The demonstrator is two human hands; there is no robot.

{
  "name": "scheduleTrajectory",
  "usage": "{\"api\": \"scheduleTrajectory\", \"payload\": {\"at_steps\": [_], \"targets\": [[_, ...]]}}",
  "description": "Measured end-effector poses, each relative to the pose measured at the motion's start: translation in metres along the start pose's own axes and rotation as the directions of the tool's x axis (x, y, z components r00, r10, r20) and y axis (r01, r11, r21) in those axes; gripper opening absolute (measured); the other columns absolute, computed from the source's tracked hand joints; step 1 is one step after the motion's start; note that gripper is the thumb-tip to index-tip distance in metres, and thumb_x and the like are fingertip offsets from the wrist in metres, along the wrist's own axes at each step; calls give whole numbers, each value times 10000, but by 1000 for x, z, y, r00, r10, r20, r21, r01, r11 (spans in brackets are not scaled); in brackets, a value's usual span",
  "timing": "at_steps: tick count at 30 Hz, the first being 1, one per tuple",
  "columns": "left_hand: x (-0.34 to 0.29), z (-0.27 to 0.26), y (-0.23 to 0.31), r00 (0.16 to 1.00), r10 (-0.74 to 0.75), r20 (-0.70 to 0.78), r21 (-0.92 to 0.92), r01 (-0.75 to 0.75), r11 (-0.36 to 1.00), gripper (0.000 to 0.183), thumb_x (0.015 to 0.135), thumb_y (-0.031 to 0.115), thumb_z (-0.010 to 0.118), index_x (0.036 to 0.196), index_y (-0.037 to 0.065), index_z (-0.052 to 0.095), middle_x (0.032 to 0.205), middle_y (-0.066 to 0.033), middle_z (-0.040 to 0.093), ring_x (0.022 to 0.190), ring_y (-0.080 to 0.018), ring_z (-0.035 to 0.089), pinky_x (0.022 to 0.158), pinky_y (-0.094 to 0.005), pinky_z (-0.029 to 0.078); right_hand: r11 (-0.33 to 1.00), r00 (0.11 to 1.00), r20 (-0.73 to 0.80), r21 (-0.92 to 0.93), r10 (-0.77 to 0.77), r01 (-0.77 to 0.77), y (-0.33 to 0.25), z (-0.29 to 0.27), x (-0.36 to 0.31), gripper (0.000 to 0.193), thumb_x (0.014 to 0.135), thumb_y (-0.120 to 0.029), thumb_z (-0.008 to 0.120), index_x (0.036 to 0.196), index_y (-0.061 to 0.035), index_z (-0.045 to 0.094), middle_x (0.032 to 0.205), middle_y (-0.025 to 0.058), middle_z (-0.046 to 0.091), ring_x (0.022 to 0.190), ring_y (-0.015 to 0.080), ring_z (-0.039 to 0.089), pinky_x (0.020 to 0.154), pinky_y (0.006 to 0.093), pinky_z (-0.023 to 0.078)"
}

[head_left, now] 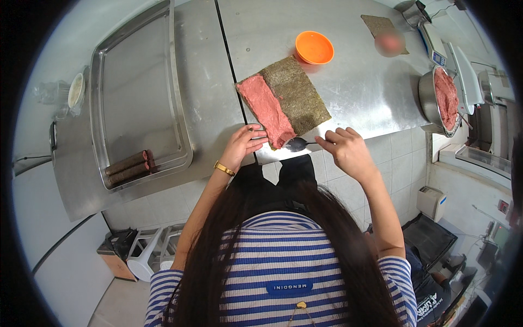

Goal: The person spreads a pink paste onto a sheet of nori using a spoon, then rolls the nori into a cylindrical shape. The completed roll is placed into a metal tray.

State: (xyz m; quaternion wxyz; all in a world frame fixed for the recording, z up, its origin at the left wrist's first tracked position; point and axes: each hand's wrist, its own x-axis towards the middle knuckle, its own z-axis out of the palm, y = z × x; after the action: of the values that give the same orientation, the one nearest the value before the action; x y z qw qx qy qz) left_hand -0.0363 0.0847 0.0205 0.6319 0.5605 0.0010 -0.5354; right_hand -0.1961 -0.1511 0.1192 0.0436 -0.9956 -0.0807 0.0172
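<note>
A dark green seaweed sheet (302, 95) lies on the steel table, with a strip of pink minced meat (264, 103) spread over its left part. My right hand (346, 151) is closed around the handle of a dark spoon (296, 144). The spoon's bowl is against the near end of the meat. On the other side, my left hand (245, 144) has its fingers stretched out beside the near left corner of the sheet. Its fingertips are at the meat's edge, and it holds nothing.
An orange bowl (314, 47) stands beyond the sheet. Seaweed rolls (129, 168) lie in a large metal tray (182, 109) at left. A steel bowl (430, 102) of minced meat (447, 98) and a scale (433, 44) are at right. More seaweed (376, 24) lies far right.
</note>
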Motion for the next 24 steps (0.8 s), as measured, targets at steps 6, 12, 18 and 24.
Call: {"api": "scheduleTrajectory", "payload": {"at_steps": [6,12,18,24], "targets": [[-2,1,0,1000,7,-1,-1,-7,1000,351,989,229,406,1258,15,479,1206,-138,589,1114,-241,602,938,-333,471,995,998,-45,-89,-37,32,-2,17,15,332,730,-93,574,1043,-107,687,813,-6,563,754,153,556,682,306,451],[-1,1,-1,1000,-6,-12,2,6,1000,353,987,229,407,1258,15,481,1209,-133,588,1118,-240,600,941,-329,468,994,997,-20,-81,72,-73,17,8,22,278,754,-91,577,1005,-107,695,815,14,579,754,171,584,678,313,472],[-2,1,-1,1000,-12,-10,8,12,1000,364,992,236,392,1267,13,475,1230,-140,580,1125,-245,597,945,-334,467,979,979,-24,26,200,-200,13,13,25,275,746,-74,586,998,-95,694,819,49,586,732,211,614,647,356,511],[-2,0,-1,1000,2,-6,12,-2,1000,375,998,248,380,1271,7,468,1229,-147,580,1131,-247,593,949,-335,466,981,982,-2,45,188,-188,-6,22,20,308,730,-39,573,1010,-95,690,784,52,574,716,221,610,644,357,521]]}}
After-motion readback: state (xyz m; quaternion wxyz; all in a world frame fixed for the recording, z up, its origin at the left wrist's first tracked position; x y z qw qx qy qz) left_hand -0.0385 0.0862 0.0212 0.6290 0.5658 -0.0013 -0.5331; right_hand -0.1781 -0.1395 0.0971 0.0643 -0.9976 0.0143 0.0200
